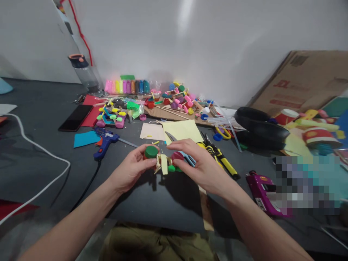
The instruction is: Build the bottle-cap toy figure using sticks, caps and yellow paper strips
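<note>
My left hand is closed on one end of a small craft model made of bottle caps, thin sticks and a pale yellow paper strip. A green cap over a red one shows between its thumb and fingers. My right hand curves round the model's other end, thumb and fingers at a purple cap; small green pieces hang below. Scissors with blue handles lie partly hidden under the right hand. Yellow paper and pinkish paper lie just beyond the hands.
To the left are a blue glue gun, blue paper and a phone. A second cap model and coloured clay packs stand behind. Yellow-black pliers, a black object and a purple device lie right.
</note>
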{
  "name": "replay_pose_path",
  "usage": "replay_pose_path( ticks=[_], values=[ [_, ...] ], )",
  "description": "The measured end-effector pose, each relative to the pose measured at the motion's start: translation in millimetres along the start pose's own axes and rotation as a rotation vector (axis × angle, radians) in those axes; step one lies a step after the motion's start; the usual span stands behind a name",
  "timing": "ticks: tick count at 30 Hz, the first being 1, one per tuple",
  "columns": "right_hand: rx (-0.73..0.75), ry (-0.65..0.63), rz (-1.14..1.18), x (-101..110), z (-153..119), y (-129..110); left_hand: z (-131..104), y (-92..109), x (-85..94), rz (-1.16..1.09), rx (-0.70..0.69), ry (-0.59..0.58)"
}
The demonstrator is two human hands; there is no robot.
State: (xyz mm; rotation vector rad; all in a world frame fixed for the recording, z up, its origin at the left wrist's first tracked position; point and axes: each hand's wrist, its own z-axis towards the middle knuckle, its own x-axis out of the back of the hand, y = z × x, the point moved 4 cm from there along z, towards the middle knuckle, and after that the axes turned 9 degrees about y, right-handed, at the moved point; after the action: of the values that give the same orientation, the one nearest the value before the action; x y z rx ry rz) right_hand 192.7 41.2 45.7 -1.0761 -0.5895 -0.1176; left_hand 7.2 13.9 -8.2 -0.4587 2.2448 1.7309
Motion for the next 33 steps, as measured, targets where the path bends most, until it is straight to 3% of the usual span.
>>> replay_pose_path(
  ticks=[3,8,11,15,23,28,33],
  values=[
    [0.023,-0.175,-0.065,-3,7,-5,3,2,-2.1,-0.026,0.088,-0.079],
    [-0.102,-0.248,0.067,-8,18,-8,8,4,-5.1,-0.05,0.168,-0.181],
    [-0.189,-0.19,0.155,-13,19,2,12,3,-7.0,-0.064,0.219,-0.219],
    [-0.304,-0.05,0.274,-18,15,21,19,-3,-9.0,-0.118,0.262,-0.181],
    [-0.566,-0.155,0.498,-23,12,37,27,-9,-12.5,-0.119,0.289,-0.13],
    [-0.639,-0.037,0.568,-26,8,46,26,-11,-8.6,-0.171,0.251,-0.033],
    [-0.674,0.061,0.663,-32,3,48,20,-25,-15.7,-0.051,0.236,-0.06]
  ],
)
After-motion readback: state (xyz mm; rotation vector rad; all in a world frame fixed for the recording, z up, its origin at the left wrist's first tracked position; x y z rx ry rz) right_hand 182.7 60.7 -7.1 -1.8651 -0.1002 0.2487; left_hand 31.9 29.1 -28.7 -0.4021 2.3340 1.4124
